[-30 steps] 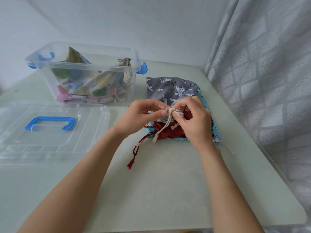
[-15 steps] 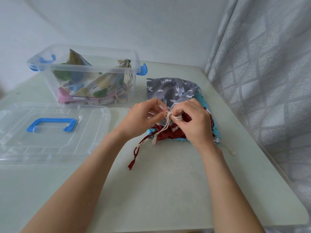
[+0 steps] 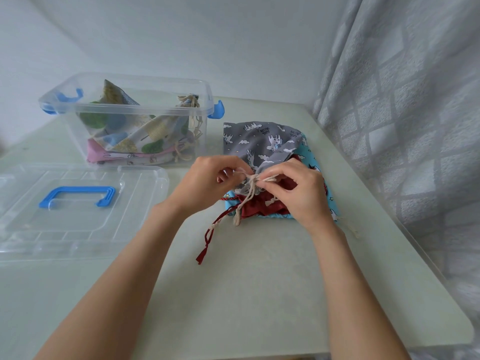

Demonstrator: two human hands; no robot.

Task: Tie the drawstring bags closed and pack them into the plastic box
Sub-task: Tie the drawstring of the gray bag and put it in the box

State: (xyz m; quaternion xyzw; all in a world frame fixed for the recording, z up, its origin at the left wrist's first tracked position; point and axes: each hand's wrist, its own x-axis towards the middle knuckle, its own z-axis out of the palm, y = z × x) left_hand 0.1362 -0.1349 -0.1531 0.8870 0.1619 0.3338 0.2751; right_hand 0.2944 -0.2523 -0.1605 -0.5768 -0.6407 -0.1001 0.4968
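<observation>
- Pale green desk (image 3: pixel 259 294): layout same as a second ago, nothing slid. The only change is at the knot.
- Clear plastic box with blue latches (image 3: pixel 145 110): sits at the back left of the desk, open, already holding a green-and-blue patterned bag plus a pink one under it, both with cords bunched. No new bag has gone in over the last second.
- Clear lid with blue handle (image 3: pixel 78 203): flat on the desk in front of the box, untouched.
- Grey unicorn-print drawstring bag (image 3: pixel 259 141): top of the pile right of the box, neck gathered toward you. It lies on a dark red bag (image 3: pixel 262 206), which lies on a turquoise star-print bag (image 3: pixel 309 154). The lower two look untied; the red cord (image 3: pixel 207 240) trails loose on the desk.
- Your left hand (image 3: pixel 205 183): has moved left, away from the knot; its grip pinches one strand of the cream cord (image 3: pixel 249 196).
- Your right hand (image 3: pixel 301 193): its grip pinches the other strand, and the cord between the hands is now drawn out sideways where a second ago the fingers were bunched together.
- Read: you're cinching the knot on the grey bag. I can't tell whether it is fully seated. After that comes packing it, with two bags left to tie.
</observation>
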